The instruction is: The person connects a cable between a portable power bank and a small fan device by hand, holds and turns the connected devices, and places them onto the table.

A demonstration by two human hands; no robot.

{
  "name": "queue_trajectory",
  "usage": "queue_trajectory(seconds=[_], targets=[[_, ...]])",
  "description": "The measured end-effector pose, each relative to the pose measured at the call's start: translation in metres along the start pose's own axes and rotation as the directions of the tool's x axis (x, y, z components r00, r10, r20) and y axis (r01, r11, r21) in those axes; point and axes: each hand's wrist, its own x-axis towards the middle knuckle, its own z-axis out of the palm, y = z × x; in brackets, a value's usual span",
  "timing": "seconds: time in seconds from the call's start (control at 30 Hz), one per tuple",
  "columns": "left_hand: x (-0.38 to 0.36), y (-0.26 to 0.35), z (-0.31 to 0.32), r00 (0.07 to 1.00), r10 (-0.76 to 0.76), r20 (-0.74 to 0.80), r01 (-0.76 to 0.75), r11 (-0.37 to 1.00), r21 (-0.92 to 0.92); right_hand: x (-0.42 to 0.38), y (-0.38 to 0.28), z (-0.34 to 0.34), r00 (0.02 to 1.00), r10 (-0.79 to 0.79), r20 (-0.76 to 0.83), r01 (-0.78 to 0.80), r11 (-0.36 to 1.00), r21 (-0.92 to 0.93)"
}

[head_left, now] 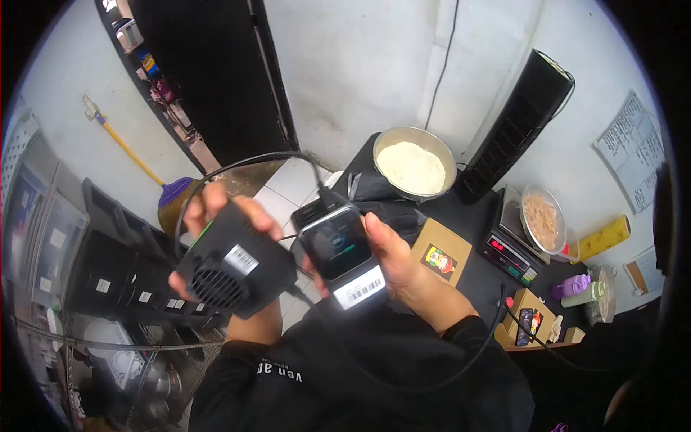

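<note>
My left hand is wrapped around a black box-shaped device with a round vent grille and a barcode sticker. In my right hand is a smaller black device with a screen, lit with faint green marks too small to read. A white barcode label covers its lower end. Both devices are held up in front of my chest, side by side. A black cable loops over from the top of the screen device to the left side of the box.
On the black table to the right are a metal bowl of pale powder, a cardboard box, a digital scale, a bowl of pinkish food, bottles and a phone. A tower fan stands behind. Black bins line the left.
</note>
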Motion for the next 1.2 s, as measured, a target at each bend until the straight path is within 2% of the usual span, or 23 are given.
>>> queue_trajectory(seconds=[0.03, 0.07, 0.1, 0.2, 0.27, 0.3, 0.33, 0.37, 0.43, 0.53, 0.63, 0.73, 0.83, 1.03, 1.07, 1.13, 1.2], targets=[[0.000, 0.003, 0.002, 1.000, 0.008, 0.022, -0.007, 1.000, -0.017, -0.002, -0.003, 0.006, 1.000, 0.015, 0.011, -0.015, 1.000, 0.004], [0.002, 0.013, 0.002, 0.994, -0.083, 0.064, 0.083, 0.997, 0.003, -0.004, -0.007, 0.015, 1.000, 0.027, 0.008, -0.027, 1.000, -0.001], [0.001, 0.019, 0.011, 0.995, -0.096, 0.030, 0.095, 0.995, 0.023, -0.006, -0.009, 0.019, 0.998, 0.059, 0.021, -0.059, 0.998, -0.013], [0.001, 0.020, 0.025, 0.999, -0.034, 0.024, 0.033, 0.999, 0.005, -0.011, -0.018, 0.027, 0.989, 0.108, 0.100, -0.097, 0.990, -0.105], [0.004, 0.017, 0.021, 0.975, 0.049, 0.215, -0.035, 0.997, -0.067, -0.013, -0.020, 0.030, 0.989, 0.109, 0.098, -0.098, 0.989, -0.107], [0.007, 0.018, 0.026, 0.966, -0.015, 0.257, 0.027, 0.999, -0.045, -0.013, -0.013, 0.023, 0.982, 0.029, 0.189, -0.009, 0.995, -0.104], [0.003, 0.016, 0.024, 0.974, 0.079, 0.213, -0.069, 0.996, -0.052, -0.013, -0.010, 0.019, 0.959, -0.050, 0.278, 0.079, 0.992, -0.095], [0.003, 0.016, 0.023, 0.970, 0.069, 0.232, -0.058, 0.997, -0.054, -0.014, -0.012, 0.019, 0.952, -0.038, 0.304, 0.071, 0.993, -0.097], [0.005, 0.018, 0.021, 0.967, 0.057, 0.248, -0.044, 0.997, -0.060, -0.017, -0.013, 0.019, 0.956, -0.041, 0.292, 0.072, 0.993, -0.096], [0.008, 0.017, 0.021, 0.958, -0.045, 0.282, 0.056, 0.998, -0.032, -0.018, -0.013, 0.019, 0.960, -0.050, 0.277, 0.078, 0.993, -0.093], [0.007, 0.013, 0.023, 0.966, -0.061, 0.250, 0.083, 0.993, -0.081, -0.020, -0.014, 0.019, 0.963, -0.060, 0.261, 0.087, 0.992, -0.090], [0.009, 0.010, 0.023, 0.968, 0.022, 0.248, 0.000, 0.996, -0.087, -0.021, -0.014, 0.014, 0.965, -0.056, 0.257, 0.090, 0.988, -0.122], [0.010, 0.016, 0.017, 0.943, -0.098, 0.318, 0.107, 0.994, -0.010, -0.021, -0.014, 0.014, 0.965, -0.059, 0.254, 0.098, 0.985, -0.143], [0.013, 0.014, 0.016, 0.909, -0.180, 0.376, 0.196, 0.981, -0.004, -0.024, -0.017, 0.015, 0.964, -0.080, 0.255, 0.121, 0.981, -0.149], [0.011, 0.008, 0.021, 0.943, -0.085, 0.322, 0.095, 0.995, -0.017, -0.024, -0.018, 0.015, 0.963, -0.073, 0.258, 0.117, 0.981, -0.158], [0.011, 0.008, 0.024, 0.964, 0.012, 0.265, -0.006, 1.000, -0.024, -0.024, -0.018, 0.016, 0.963, -0.079, 0.258, 0.120, 0.982, -0.149], [0.013, 0.014, 0.026, 0.944, -0.156, 0.292, 0.158, 0.987, 0.019, -0.024, -0.019, 0.016, 0.963, -0.085, 0.257, 0.124, 0.982, -0.139]])
